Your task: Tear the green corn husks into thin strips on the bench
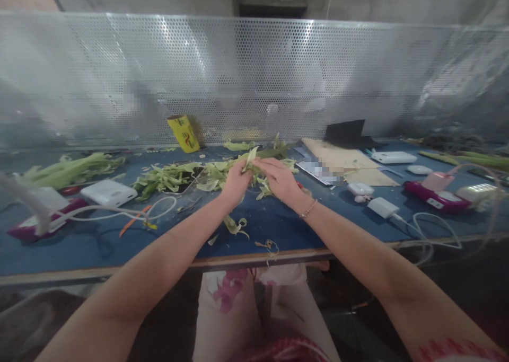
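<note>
Pale green leafy strips, like husks, lie heaped on the blue table [286,229] under and around both hands. My left hand [237,179] is closed round a green leafy piece [250,158] that sticks up above its fingers. Beside it, my right hand [280,176] reaches in from the right, its fingers bent together at the same piece. A pile of green strips [165,179] sits left of my hands, partly over a dark flat object. Loose curled scraps [235,227] are nearer the table's front edge.
A yellow tube [184,134] leans by the perforated metal screen [222,60]. Longer stalks [75,171], a white power bank [109,193] and cables are at left. Papers [342,158], a white charger [382,207] and a purple power strip [435,197] are at right.
</note>
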Motion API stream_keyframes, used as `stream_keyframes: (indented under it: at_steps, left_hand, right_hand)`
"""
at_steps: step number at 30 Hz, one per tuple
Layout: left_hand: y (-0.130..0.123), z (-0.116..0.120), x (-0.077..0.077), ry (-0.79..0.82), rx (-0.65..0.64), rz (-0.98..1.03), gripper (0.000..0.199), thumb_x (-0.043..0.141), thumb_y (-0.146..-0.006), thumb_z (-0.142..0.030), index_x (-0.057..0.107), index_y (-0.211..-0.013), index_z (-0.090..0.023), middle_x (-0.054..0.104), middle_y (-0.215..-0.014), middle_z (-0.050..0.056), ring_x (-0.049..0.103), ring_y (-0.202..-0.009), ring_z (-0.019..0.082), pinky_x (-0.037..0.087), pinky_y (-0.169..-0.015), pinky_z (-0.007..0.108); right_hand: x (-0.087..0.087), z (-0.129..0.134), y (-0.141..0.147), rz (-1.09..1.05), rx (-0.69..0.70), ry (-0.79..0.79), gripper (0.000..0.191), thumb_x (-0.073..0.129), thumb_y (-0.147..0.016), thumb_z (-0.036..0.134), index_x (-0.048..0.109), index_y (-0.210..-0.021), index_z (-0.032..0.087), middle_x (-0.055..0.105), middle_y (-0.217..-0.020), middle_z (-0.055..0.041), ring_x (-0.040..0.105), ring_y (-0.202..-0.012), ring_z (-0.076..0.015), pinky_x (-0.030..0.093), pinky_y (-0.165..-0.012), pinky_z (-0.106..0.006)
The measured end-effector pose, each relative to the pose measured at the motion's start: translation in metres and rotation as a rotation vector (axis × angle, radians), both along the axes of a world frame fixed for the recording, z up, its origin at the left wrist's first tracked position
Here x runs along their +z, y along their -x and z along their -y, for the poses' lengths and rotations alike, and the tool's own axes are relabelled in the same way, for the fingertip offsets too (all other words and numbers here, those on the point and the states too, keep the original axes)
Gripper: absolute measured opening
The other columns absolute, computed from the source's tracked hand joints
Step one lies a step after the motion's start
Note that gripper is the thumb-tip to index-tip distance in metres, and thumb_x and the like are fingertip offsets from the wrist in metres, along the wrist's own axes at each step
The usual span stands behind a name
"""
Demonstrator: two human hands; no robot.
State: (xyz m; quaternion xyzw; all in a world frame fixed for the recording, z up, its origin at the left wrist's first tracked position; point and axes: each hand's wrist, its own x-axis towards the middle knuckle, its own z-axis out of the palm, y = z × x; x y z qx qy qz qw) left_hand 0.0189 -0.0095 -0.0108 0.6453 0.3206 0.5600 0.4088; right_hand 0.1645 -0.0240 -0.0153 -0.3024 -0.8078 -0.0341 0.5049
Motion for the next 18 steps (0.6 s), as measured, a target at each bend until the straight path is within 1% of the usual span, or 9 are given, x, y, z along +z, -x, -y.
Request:
stream_keyframes:
  at_steps: [4, 6, 8, 10, 11, 13, 15, 18]
  left_hand:
    - [-0.001, 0.005, 0.003, 0.060, -0.115, 0.034, 0.008, 0.049, -0.063, -0.013, 0.051, -0.071, -0.017, 0.033, -0.046, -0.007, 0.027, -0.041, 0.005, 0.019, -0.041, 0.020]
    - [-0.001, 0.008, 0.005, 0.072, -0.158, 0.031, 0.008, 0.048, -0.062, -0.012, 0.050, -0.068, -0.017, 0.033, -0.045, -0.008, 0.026, -0.040, 0.004, 0.019, -0.041, 0.020]
    - [-0.001, 0.010, 0.007, 0.080, -0.184, 0.024, 0.009, 0.048, -0.061, -0.011, 0.050, -0.068, -0.017, 0.032, -0.044, -0.008, 0.025, -0.039, 0.004, 0.019, -0.041, 0.020]
    - [-0.001, 0.011, 0.008, 0.082, -0.198, 0.019, 0.013, 0.048, -0.061, -0.011, 0.052, -0.071, -0.016, 0.032, -0.043, -0.008, 0.025, -0.039, 0.004, 0.019, -0.041, 0.020]
    - [-0.001, 0.011, 0.008, 0.084, -0.198, 0.016, 0.015, 0.048, -0.060, -0.010, 0.053, -0.073, -0.016, 0.032, -0.043, -0.009, 0.025, -0.039, 0.004, 0.019, -0.041, 0.020]
    - [-0.001, 0.011, 0.008, 0.083, -0.181, 0.008, 0.017, 0.048, -0.060, -0.010, 0.055, -0.075, -0.016, 0.033, -0.043, -0.008, 0.026, -0.038, 0.004, 0.018, -0.041, 0.020]
    - [-0.001, 0.010, 0.008, 0.074, -0.170, 0.002, 0.017, 0.047, -0.061, -0.010, 0.055, -0.074, -0.016, 0.034, -0.043, -0.008, 0.027, -0.038, 0.004, 0.019, -0.041, 0.020]
    - [-0.001, 0.010, 0.007, 0.052, -0.178, -0.005, 0.012, 0.047, -0.062, -0.010, 0.052, -0.071, -0.016, 0.034, -0.043, -0.008, 0.028, -0.038, 0.005, 0.019, -0.041, 0.021]
  right_hand:
    - [0.003, 0.004, -0.001, -0.066, 0.047, 0.071, 0.038, 0.035, -0.086, 0.015, 0.063, -0.106, 0.029, 0.063, -0.110, -0.0019, 0.056, -0.104, -0.0157, 0.044, -0.095, -0.037]
    - [0.006, 0.007, 0.000, -0.130, 0.040, 0.128, 0.033, 0.038, -0.085, 0.018, 0.065, -0.102, 0.029, 0.065, -0.105, -0.0018, 0.058, -0.100, -0.0167, 0.046, -0.091, -0.037]
    - [0.008, 0.009, 0.001, -0.215, 0.022, 0.206, 0.031, 0.042, -0.084, 0.018, 0.063, -0.104, 0.028, 0.067, -0.103, -0.0021, 0.060, -0.097, -0.0175, 0.047, -0.088, -0.037]
    - [0.009, 0.009, 0.002, -0.311, 0.032, 0.287, 0.029, 0.048, -0.081, 0.019, 0.060, -0.106, 0.026, 0.068, -0.099, -0.0027, 0.062, -0.094, -0.0177, 0.049, -0.084, -0.036]
    - [0.009, 0.009, 0.003, -0.359, 0.047, 0.321, 0.026, 0.050, -0.079, 0.021, 0.059, -0.104, 0.024, 0.068, -0.096, -0.0030, 0.063, -0.091, -0.0176, 0.049, -0.082, -0.035]
    - [0.009, 0.008, 0.005, -0.434, 0.064, 0.366, 0.016, 0.055, -0.077, 0.024, 0.060, -0.092, 0.021, 0.068, -0.088, -0.0033, 0.064, -0.085, -0.0173, 0.050, -0.078, -0.033]
    - [0.010, 0.008, 0.006, -0.474, 0.033, 0.379, 0.009, 0.059, -0.074, 0.027, 0.061, -0.079, 0.019, 0.067, -0.082, -0.0034, 0.063, -0.078, -0.0167, 0.050, -0.074, -0.032]
    - [0.012, 0.009, 0.006, -0.469, -0.018, 0.365, 0.009, 0.060, -0.072, 0.027, 0.061, -0.073, 0.018, 0.064, -0.079, -0.0030, 0.060, -0.071, -0.0152, 0.049, -0.070, -0.031]
